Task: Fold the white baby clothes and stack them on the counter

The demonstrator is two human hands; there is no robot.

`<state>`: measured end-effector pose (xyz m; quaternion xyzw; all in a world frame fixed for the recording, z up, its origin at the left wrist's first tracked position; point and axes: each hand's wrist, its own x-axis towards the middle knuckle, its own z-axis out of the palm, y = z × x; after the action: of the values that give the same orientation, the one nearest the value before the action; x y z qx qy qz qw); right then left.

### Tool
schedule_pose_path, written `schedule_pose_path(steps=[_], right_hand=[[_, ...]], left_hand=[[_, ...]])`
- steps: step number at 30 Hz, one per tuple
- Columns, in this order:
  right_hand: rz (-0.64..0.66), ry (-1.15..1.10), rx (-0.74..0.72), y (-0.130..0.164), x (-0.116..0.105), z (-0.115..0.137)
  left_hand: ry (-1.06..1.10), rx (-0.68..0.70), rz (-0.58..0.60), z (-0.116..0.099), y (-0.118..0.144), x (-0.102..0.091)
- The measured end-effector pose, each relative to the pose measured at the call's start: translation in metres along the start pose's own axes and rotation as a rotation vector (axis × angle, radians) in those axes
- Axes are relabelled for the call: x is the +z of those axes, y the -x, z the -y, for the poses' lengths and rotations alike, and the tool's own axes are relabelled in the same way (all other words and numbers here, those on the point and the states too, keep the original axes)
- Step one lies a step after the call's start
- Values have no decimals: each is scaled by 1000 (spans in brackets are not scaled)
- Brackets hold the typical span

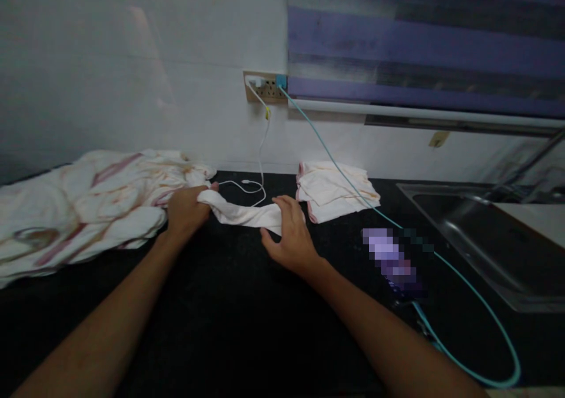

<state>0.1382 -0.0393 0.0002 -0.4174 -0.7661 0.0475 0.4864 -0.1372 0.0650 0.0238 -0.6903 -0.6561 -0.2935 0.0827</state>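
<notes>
A white cloth (242, 214) stretches in a narrow, bunched strip between my two hands, low over the black countertop. My left hand (188, 212) is closed around its left end, beside a large heap of cloths. At the other end, my right hand (293, 236) lies over the cloth with its fingers and thumb apart, and part of the cloth is hidden behind the fingers. Just beyond the right hand sits a stack of folded white cloths (338, 189) with pinkish edges.
The heap of crumpled white cloths (106, 204) covers the left side of the black countertop (229, 327). A white cable (261, 156) and a turquoise cable (324, 142) hang from a wall socket (270, 89). A blurred-out phone (392, 262) lies on the right, before a metal sink (489, 251).
</notes>
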Motion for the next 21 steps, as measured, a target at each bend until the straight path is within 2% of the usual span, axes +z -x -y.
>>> schedule_pose_path(steps=[6,9,11,16,21], right_hand=[[120,-66,-54,3,8,4],[215,-144,1,5,10,4],[269,-178,56,7,11,3],[336,-195,125,8,8,-4],[327,-126,93,6,3,-18]], left_hand=[[-46,336,83,-49,18,10],[21,568,170,-71,32,16],[78,653,236,-82,39,20],[142,614,382,-93,43,27],[226,619,500,-81,36,27]])
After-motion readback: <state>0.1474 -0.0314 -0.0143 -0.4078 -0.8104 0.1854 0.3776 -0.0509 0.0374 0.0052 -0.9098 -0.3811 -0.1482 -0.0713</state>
